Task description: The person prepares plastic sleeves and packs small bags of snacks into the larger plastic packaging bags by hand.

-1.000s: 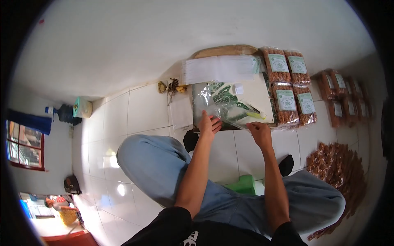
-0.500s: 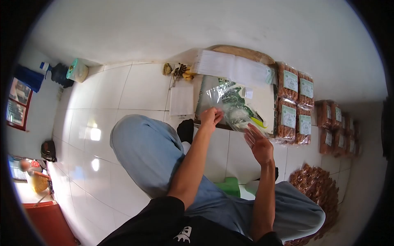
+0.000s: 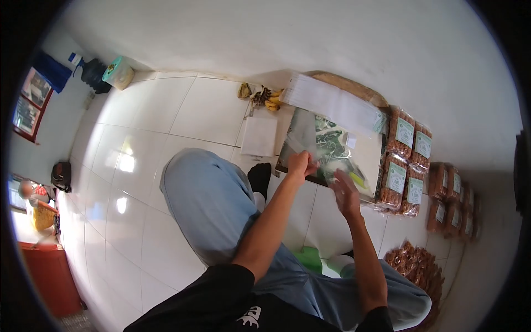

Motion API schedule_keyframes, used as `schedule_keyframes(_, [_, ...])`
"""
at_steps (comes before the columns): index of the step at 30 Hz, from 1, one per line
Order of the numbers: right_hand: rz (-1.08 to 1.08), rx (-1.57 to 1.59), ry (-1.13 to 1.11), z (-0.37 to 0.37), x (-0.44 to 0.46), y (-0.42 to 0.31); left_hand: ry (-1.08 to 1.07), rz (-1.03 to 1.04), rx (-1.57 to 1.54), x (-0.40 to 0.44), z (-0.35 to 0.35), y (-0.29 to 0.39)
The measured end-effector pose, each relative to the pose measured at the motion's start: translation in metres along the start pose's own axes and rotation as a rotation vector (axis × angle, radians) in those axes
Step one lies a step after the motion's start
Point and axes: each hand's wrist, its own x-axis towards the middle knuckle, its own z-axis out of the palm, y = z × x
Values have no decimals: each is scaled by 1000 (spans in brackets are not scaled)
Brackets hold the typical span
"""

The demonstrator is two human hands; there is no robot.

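Observation:
My left hand (image 3: 302,164) is closed in a pinch on a clear plastic bag (image 3: 333,161), held over the near edge of a low board (image 3: 368,157). Close by on the right, my right hand (image 3: 345,193) is blurred, its fingers stretched out and apart beside the bag. Whether they touch the plastic cannot be made out. Beyond the hands, a green patterned sheet (image 3: 327,134) lies on the board with a small white paper (image 3: 351,140). A yellow-green handled tool (image 3: 357,180) is partly visible past my right fingers.
A stack of clear bags (image 3: 332,102) lies along the board's far side. Labelled packs of brown food (image 3: 395,177) stand at its right, with more packs (image 3: 445,199) beyond. Loose brown packets (image 3: 415,271) are heaped by my knee. Bananas (image 3: 273,101) and a white packet (image 3: 259,135) lie left.
My view has turned, so the surroundings sit differently in the picture. The left hand keeps its pinch on the bag. The right hand has moved nearer to the left hand.

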Motion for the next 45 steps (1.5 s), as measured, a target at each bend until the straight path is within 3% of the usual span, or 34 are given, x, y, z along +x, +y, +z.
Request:
schedule_keyframes(2, [170,224,87,-2,6,-22,2,1,12,-1,-2,1])
schedule_keyframes(5, [273,310,-1,-21,10,-48,31,1,-10,6,-6,0])
schedule_keyframes(9, [273,413,-35,-12,-4,-33,-90,87,-11,14,-16,1])
schedule_keyframes(11, [352,618,3,-2,-11,-10,-125,104,-30,12,-14,5])
schedule_keyframes(12, [351,617,3,-2,-9,-10,-120,96,-7,8,-13,6])
schedule_keyframes(14, [377,299,-78,1,-3,-9,-114,92,15,0,-9,7])
schedule_keyframes(15, [453,792,70,13,-1,-13,-122,99,78,-4,-7,5])
schedule_keyframes(16, [454,793,71,12,2,-25,-130,105,143,-6,-5,4])
schedule_keyframes(18, [246,712,218,0,5,-45,-76,127,181,-7,-4,5])
schedule_keyframes(22, [251,645,98,-12,5,-38,80,177,228,-9,0,5])
schedule_keyframes(25, [249,582,-79,-16,6,-32,53,114,143,-4,-1,5])
schedule_keyframes(27, [198,320,-150,-25,4,-39,-20,133,83,0,-1,4])
schedule_keyframes(29, [157,278,-157,-27,3,-42,-88,151,26,3,-5,4])
schedule_keyframes(31, [119,235,-160,-32,2,-49,-185,-1,-119,5,-7,11])
schedule_keyframes(34, [98,59,-193,-38,5,-60,-185,-47,-223,3,-6,18])
schedule_keyframes(37, [68,-43,-280,-41,5,-64,-185,50,-222,16,-8,14])
schedule_keyframes(39, [-131,-221,-255,-37,0,-69,-180,46,-261,26,-12,14])
schedule_keyframes(40, [-133,-217,-253,-40,-4,-72,-172,39,-302,29,-14,15])
schedule_keyframes(42, [133,417,-284,-51,-8,-76,-127,49,-330,36,-14,18])
schedule_keyframes(45, [62,683,-107,-55,-24,-58,-37,46,-370,43,-4,25])
